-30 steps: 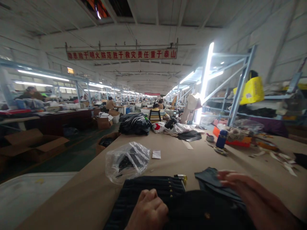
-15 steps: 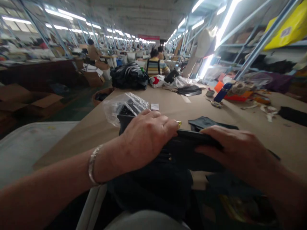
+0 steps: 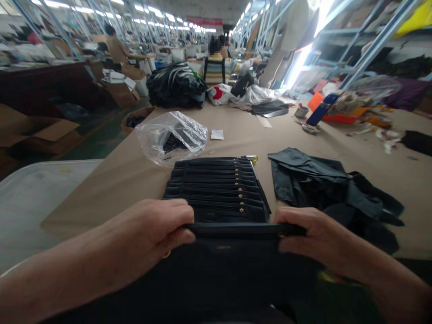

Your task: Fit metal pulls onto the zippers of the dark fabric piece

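A black pouch (image 3: 236, 265) with small gold lettering hangs in front of me, its upper edge stretched level between both hands. My left hand (image 3: 162, 227) pinches the left end of that edge, thumb below and fingers on top. At the right end my right hand (image 3: 303, 234) grips it the same way. Just beyond lies an overlapping row of black zipped pouches (image 3: 216, 186) with small gold zipper pulls. A thin tool with a yellow end (image 3: 251, 158) lies at the row's far right corner. The pouch's lower part is lost in shadow.
Dark fabric pieces (image 3: 310, 173) lie on the brown table (image 3: 232, 123) to the right. Left of centre sits a clear plastic bag (image 3: 175, 135) with black items, beside a white paper square (image 3: 217, 134). A big black bag (image 3: 177, 85) stands at the far edge; a person (image 3: 214, 67) sits beyond.
My left hand has moved left and down, to the pouch's left end. The pouch is now spread level nearer me, and the row of zipped pouches has come into view.
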Motion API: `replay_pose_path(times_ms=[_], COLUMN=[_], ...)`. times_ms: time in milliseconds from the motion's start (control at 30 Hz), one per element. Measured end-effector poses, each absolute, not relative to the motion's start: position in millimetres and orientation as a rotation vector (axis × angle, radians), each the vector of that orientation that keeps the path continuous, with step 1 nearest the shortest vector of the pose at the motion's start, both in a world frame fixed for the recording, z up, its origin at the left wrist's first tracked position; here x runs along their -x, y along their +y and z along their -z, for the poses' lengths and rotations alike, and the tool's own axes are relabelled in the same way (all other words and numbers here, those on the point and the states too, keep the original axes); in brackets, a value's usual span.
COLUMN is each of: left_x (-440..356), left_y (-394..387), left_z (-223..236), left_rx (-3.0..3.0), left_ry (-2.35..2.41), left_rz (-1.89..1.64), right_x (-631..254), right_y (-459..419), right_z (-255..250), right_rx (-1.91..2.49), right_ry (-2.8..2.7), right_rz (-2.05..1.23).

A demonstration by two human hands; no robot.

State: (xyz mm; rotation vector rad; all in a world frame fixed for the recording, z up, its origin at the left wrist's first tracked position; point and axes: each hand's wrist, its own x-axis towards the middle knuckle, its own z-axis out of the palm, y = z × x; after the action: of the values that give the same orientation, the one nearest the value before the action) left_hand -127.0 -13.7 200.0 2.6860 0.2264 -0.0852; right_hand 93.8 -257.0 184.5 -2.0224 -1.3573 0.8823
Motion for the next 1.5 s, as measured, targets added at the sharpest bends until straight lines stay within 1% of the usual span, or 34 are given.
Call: replay_pose_path(times_ms=[67, 133, 200, 300, 367, 467, 633, 700, 833, 900, 1067, 1167, 1267, 1333, 1400, 1433, 1500], left_x=[112.5, 97.7, 86.7, 77.6, 73.9, 68.8, 62.4, 62.8, 67.8, 68.3, 61.1, 58.2, 55.7, 54.3, 53.9, 54.0, 54.5], left_y=[5.5, 19.6, 27.2, 30.2, 29.3, 25.2, 15.9, 16.5, 26.5, 31.7, 33.6, 23.6, -0.2, -21.4, -40.6, -47.7, -55.2], left_z=[-180.2, -158.7, -139.1, -118.9, -112.2, -109.9, -121.4, -130.1, -144.3, -143.8, -124.7, -122.0, -124.3, -118.6, -103.4, -93.1, -72.2], left_rx=[-2.653, -2.627, -2.673, -2.829, -2.893, -2.950, -2.998, -2.996, -2.895, -2.876, -3.023, -3.080, -3.185, -3.199, -3.113, -3.059, -3.007], left_ry=[0.222, 0.247, 0.258, 0.234, 0.235, 0.243, 0.205, 0.191, 0.066, 0.046, 0.118, 0.149, 0.197, 0.039, -0.245, -0.364, -0.389], left_rz=[0.268, 0.396, 0.450, 0.444, 0.462, 0.494, 0.565, 0.592, 0.606, 0.623, 0.620, 0.572, 0.379, 0.153, 0.005, 0.018, 0.240], right_x=[-100.1, -103.0, -102.4, -98.9, -97.8, -99.2, -102.7, -103.5, -105.7, -107.2, -108.9, -107.8, -107.2, -107.1, -106.8, -106.4, -104.7], right_y=[-247.0, -236.7, -227.3, -217.3, -213.7, -210.5, -209.4, -213.7, -226.4, -227.4, -210.5, -204.1, -204.6, -205.8, -206.6, -206.8, -207.4], right_z=[-149.2, -119.0, -99.1, -86.7, -83.7, -78.8, -78.5, -87.5, -108.3, -109.0, -85.6, -77.1, -76.7, -78.1, -79.6, -80.2, -81.4], right_rx=[2.037, 2.102, 2.240, 2.473, 2.578, 2.660, 2.651, 2.547, 2.154, 2.166, 2.528, 2.591, 2.588, 2.570, 2.566, 2.564, 2.557], right_ry=[-1.293, -1.313, -1.418, -1.575, -1.618, -1.618, -1.552, -1.525, -1.509, -1.466, -1.436, -1.502, -1.511, -1.474, -1.433, -1.421, -1.420], right_rz=[-0.928, -0.881, -0.732, -0.477, -0.405, -0.398, -0.434, -0.515, -0.838, -0.877, -0.581, -0.523, -0.484, -0.464, -0.455, -0.450, -0.437])
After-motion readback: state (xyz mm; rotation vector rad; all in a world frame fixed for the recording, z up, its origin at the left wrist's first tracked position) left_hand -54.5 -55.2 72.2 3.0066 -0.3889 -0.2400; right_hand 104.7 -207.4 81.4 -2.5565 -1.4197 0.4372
